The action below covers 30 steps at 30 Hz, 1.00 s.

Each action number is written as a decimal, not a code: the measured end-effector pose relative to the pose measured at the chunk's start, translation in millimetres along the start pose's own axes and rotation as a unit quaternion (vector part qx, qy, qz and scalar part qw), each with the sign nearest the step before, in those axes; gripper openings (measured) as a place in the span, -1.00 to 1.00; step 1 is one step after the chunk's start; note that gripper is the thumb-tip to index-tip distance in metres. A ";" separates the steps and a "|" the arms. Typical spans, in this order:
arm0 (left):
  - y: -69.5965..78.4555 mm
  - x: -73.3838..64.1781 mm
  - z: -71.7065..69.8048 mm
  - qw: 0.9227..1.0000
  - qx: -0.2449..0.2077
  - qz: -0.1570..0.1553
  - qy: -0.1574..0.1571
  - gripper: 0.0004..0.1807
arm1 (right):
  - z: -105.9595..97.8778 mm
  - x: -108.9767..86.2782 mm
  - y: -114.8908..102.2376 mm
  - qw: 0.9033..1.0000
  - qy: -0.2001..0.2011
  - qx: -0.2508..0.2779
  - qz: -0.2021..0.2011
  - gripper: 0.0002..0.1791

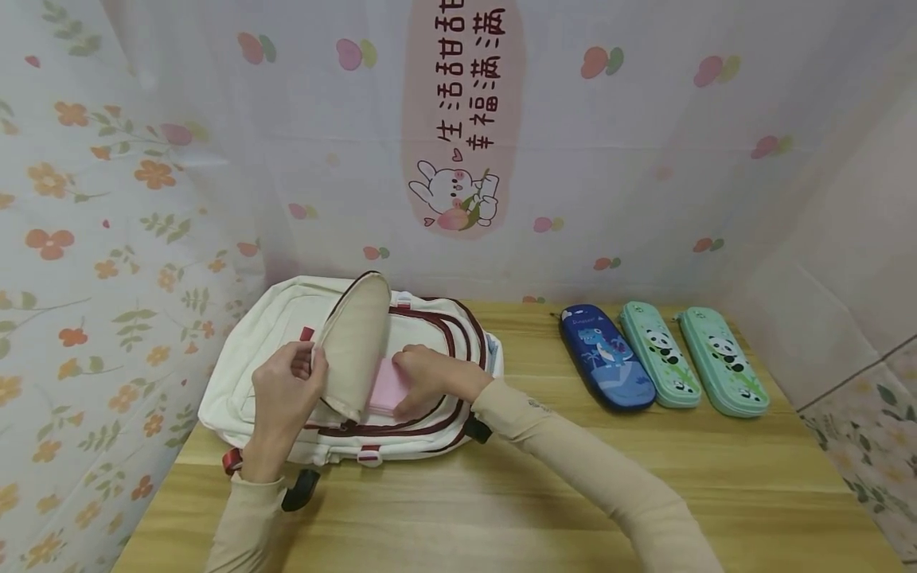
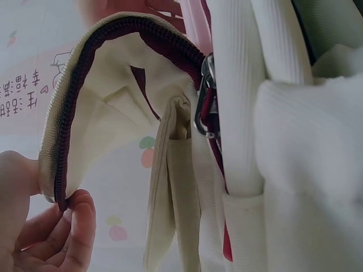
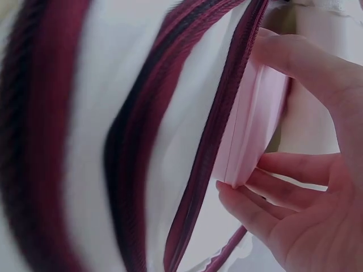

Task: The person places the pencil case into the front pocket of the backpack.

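Note:
A white backpack (image 1: 268, 318) with dark red zippers lies on the table, its front pocket unzipped. My left hand (image 1: 286, 390) pinches the edge of the beige-lined pocket flap (image 1: 358, 342) and holds it raised; the left wrist view shows thumb and fingers at the zipper edge (image 2: 63, 141). In my right hand (image 1: 430, 378) is a flat pink case (image 1: 388, 388), gripped between thumb and fingers at the pocket's opening. The right wrist view shows the pink case (image 3: 249, 124) partly behind a zipper edge, so its far end is hidden.
To the right on the wooden table (image 1: 501, 509) lie a dark blue dinosaur pencil case (image 1: 607, 358) and two mint green panda pencil cases (image 1: 661, 354), side by side. A patterned cloth (image 1: 559, 159) hangs behind the table. Black straps (image 1: 301, 489) stick out from the backpack.

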<state>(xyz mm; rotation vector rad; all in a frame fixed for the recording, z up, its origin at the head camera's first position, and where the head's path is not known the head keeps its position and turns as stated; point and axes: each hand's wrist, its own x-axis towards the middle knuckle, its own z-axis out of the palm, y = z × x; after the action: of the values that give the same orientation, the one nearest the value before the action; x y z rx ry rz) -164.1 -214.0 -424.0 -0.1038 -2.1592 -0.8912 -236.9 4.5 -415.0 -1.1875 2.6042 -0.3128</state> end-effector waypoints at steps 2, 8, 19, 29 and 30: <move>0.1 -0.5 0.2 1.000 -0.002 -0.002 -0.003 -0.90 | 1.2 3.3 -2.3 1.000 -0.004 -0.010 -0.001 -0.33; 0.1 -2.4 2.4 1.000 0.001 -0.001 -0.006 -0.89 | 2.6 11.1 -8.4 1.000 -0.009 -0.019 0.004 -0.38; 0.9 -2.1 3.6 1.000 0.002 0.009 -0.010 -0.89 | 2.9 6.7 -10.2 0.999 -0.012 -0.013 0.028 -0.29; -1.1 -3.3 0.6 1.000 0.005 0.008 -0.008 -0.90 | -7.3 -12.1 5.5 0.999 -0.013 0.017 0.046 -0.02; -1.3 -3.5 0.5 1.000 0.004 0.010 -0.007 -0.91 | -9.3 -14.3 7.2 0.998 -0.015 0.021 0.048 0.00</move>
<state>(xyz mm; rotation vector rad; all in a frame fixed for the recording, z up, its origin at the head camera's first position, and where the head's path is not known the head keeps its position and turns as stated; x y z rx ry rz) -162.4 -214.0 -427.4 -0.1283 -2.1711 -0.8715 -235.9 20.8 -406.3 -1.0402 2.6051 -0.3249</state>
